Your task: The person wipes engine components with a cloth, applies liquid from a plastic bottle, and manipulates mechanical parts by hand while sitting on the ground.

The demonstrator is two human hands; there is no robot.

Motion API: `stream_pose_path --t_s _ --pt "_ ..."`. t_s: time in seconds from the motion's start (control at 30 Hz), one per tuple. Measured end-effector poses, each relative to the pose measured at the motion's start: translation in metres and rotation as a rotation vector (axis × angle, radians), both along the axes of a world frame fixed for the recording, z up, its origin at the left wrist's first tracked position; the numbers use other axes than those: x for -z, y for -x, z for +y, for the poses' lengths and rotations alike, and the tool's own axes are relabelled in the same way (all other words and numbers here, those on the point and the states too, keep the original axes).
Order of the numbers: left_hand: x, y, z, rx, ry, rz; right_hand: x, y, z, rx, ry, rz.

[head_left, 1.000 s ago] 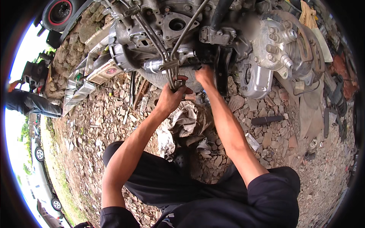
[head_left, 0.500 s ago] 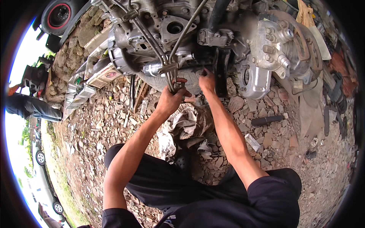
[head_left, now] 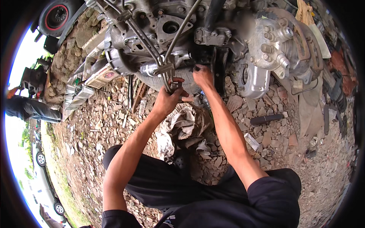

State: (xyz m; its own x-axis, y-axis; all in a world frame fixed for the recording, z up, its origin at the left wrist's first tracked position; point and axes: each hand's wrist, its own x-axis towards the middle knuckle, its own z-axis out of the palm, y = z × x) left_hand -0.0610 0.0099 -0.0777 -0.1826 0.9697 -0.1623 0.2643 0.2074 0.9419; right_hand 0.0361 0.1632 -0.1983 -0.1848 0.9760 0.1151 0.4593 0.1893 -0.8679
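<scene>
Several thin metal pipes point(head_left: 150, 48) run down across the front of a greasy engine point(head_left: 146, 22), joined by a small clamp point(head_left: 163, 69). My left hand point(head_left: 169, 99) is closed around their lower ends, with the thumb and fingers bent about them. My right hand point(head_left: 203, 78) has its fingers curled against the underside of the engine, just left of a black upright bracket point(head_left: 219, 72). Whatever its fingertips hold is hidden by the hand and by shadow. Behind both hands a tire point(head_left: 150, 79) shows beneath the engine.
A crumpled dirty cloth point(head_left: 186, 122) lies on the stony ground below my hands. Right of it are a dark bar point(head_left: 267, 119) and a large cast metal housing point(head_left: 272, 49). A plastic crate point(head_left: 78, 95) stands left. Another person's legs point(head_left: 34, 108) show at far left.
My right hand has shifted slightly left and up, closer to the engine's underside. My left hand keeps its grip on the pipes, and the view has moved a little.
</scene>
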Motion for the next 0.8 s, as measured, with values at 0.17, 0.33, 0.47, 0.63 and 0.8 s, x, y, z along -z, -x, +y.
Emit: stream_pose_path --t_s 0.17,0.33,0.47,0.63,0.8 --pt "-0.001 -0.005 0.003 0.021 0.003 0.016 -0.006 -0.010 0.007 0.196 -0.050 0.137" --pt "-0.001 -0.004 0.002 0.008 0.017 -0.052 0.005 0.026 -0.008 -0.065 -0.045 0.034" --pt "-0.001 0.003 -0.006 0.022 0.019 -0.001 0.002 0.032 -0.041 0.235 0.002 0.234" --pt "-0.004 0.000 0.000 0.079 -0.005 0.094 0.022 0.028 -0.037 0.458 -0.064 0.421" --pt "-0.003 -0.001 -0.001 0.037 0.017 0.019 0.016 0.031 -0.026 0.151 -0.005 0.235"
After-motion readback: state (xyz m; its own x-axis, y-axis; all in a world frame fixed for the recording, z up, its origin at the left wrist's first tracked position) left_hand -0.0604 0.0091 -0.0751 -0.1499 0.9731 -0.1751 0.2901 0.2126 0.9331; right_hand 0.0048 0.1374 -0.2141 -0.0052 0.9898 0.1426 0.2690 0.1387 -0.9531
